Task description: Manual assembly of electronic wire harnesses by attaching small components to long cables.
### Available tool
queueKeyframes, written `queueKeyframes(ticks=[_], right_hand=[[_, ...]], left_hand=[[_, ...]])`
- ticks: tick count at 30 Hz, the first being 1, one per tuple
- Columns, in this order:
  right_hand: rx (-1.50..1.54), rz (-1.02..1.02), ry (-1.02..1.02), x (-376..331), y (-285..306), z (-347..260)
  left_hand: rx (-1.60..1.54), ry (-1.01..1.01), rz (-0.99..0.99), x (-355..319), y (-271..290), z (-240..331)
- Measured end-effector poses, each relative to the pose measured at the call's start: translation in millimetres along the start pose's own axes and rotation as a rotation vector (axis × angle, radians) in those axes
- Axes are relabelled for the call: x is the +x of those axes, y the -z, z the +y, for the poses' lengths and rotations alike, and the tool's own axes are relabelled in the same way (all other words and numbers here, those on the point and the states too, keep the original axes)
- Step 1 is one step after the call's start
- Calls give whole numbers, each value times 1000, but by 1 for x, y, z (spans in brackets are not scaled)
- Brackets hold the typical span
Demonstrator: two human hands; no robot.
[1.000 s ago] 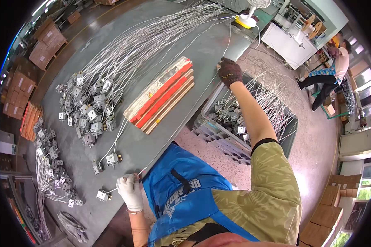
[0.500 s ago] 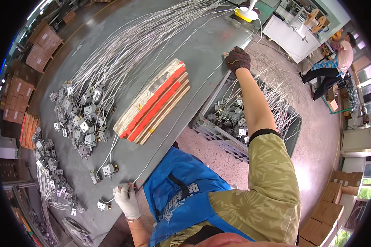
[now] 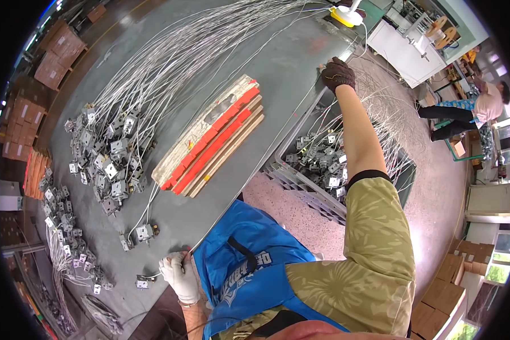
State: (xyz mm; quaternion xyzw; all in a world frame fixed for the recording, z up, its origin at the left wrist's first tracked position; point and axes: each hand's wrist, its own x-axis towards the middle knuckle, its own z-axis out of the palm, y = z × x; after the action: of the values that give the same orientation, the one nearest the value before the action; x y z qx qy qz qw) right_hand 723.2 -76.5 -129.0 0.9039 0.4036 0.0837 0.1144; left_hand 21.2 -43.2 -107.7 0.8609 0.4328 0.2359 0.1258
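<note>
My left hand point(image 3: 179, 277), in a white glove, is closed on a thin white cable point(image 3: 214, 225) at the table's near edge. Just left of it, a small metal box-shaped part point(image 3: 144, 281) hangs on the cable's end, resting on the table. The cable stretches along the table edge toward my right hand point(image 3: 338, 74), in a dark brown glove, whose fingers are closed at the far corner; the cable's end there is hidden. Two similar metal parts, one of them point(image 3: 147, 232) with brass-coloured fittings, lie just beyond my left hand.
A stack of wooden strips with red faces point(image 3: 209, 139) lies mid-table. Left of it is a heap of metal parts point(image 3: 110, 156) with long white cables point(image 3: 170, 62). A grey crate point(image 3: 306, 199) of similar parts stands beside the table. Another person point(image 3: 481, 105) works at far right.
My right hand has moved farther out and right. My left hand has shifted slightly right, and the cable now lies along the table edge instead of across the tabletop.
</note>
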Motion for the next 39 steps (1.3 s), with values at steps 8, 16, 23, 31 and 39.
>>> queueKeyframes(ticks=[8,16,23,31,39], right_hand=[[191,-89,-248,42,-43,25],[-110,0,274,95,-105,96],[41,-48,174,97,-103,97],[179,-1,183,102,-110,109],[465,515,60,-46,33,-36]], left_hand=[[18,15,-22,8,12,6],[21,170,-16,-12,18,-8],[10,208,-39,-12,21,-5],[2,167,-49,-12,18,-9],[-7,136,-19,-12,18,-12]])
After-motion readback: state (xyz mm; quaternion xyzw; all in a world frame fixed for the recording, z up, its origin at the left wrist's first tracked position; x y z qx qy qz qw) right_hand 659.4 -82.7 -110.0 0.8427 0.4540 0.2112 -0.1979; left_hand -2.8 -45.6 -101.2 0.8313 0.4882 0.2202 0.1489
